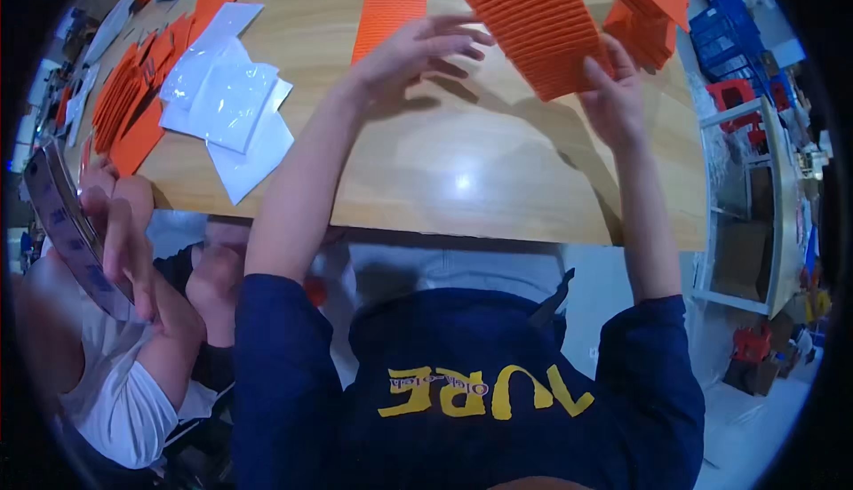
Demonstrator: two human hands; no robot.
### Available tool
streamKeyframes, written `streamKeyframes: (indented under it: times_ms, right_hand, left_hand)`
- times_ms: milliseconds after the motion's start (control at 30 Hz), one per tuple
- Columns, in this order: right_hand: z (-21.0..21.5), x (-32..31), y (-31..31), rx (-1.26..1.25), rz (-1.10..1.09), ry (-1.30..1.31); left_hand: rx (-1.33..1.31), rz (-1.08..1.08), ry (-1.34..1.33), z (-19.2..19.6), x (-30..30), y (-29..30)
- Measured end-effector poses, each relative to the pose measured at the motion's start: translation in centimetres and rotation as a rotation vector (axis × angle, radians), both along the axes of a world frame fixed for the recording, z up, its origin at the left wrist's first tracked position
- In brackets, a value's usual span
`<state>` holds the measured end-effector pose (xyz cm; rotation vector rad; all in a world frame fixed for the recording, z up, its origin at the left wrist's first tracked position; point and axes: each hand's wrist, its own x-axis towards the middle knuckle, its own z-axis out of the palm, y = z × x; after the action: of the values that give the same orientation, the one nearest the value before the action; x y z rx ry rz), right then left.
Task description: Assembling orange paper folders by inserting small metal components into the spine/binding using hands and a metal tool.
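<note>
Raised over the wooden table (444,188), an orange ribbed sheet (533,23) is pinched at its lower right corner by my right hand (613,95). My left hand (418,50) hovers to its left with fingers spread and nothing in them; the fingertips come close to the sheet's edge, and I cannot tell whether they touch. Behind my left hand lies a second orange ribbed sheet (391,15) on the table, partly covered by the hand. Right of the held sheet, a stack of orange pieces (641,23) stands near the table's right side.
White glossy packets (231,103) lie spread on the left of the table, with rows of orange pieces (133,95) beyond. At the left edge another person's hand (120,241) holds a phone (71,232). Blue crates (720,41) and a shelf rack (742,215) stand to the right.
</note>
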<state>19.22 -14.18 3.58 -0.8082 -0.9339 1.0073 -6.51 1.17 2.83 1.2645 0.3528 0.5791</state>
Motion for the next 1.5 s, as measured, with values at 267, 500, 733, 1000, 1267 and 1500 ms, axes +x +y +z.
streamKeyframes:
  times_ms: [267, 500, 733, 1000, 1267, 1500]
  right_hand:
    - [-1.2, -4.6, 1.0, -0.271, -0.036, 0.221]
    - [-1.9, -5.7, 1.5, -0.265, 0.025, 0.221]
    - [-3.3, -3.0, 0.1, -0.363, 0.031, 0.068]
    - [-0.3, -7.2, -0.3, -0.406, 0.023, 0.014]
    - [-1.0, -6.3, -0.1, -0.433, 0.062, -0.064]
    - [-3.4, -2.5, 1.2, -0.44, 0.048, -0.08]
  left_hand:
    - [-0.01, 0.128, -0.094, 0.9, 2.2, -1.8]
    - [0.056, 0.125, -0.129, 0.4, 1.4, -1.5]
    - [0.139, 0.064, -0.066, 1.1, 0.5, -0.9]
    - [0.36, 0.027, -0.004, 1.0, 0.8, -0.8]
    - [0.406, 0.038, -0.032, -0.1, 0.6, -0.3]
    - [0.204, 0.044, 0.031, -0.6, 1.3, -0.5]
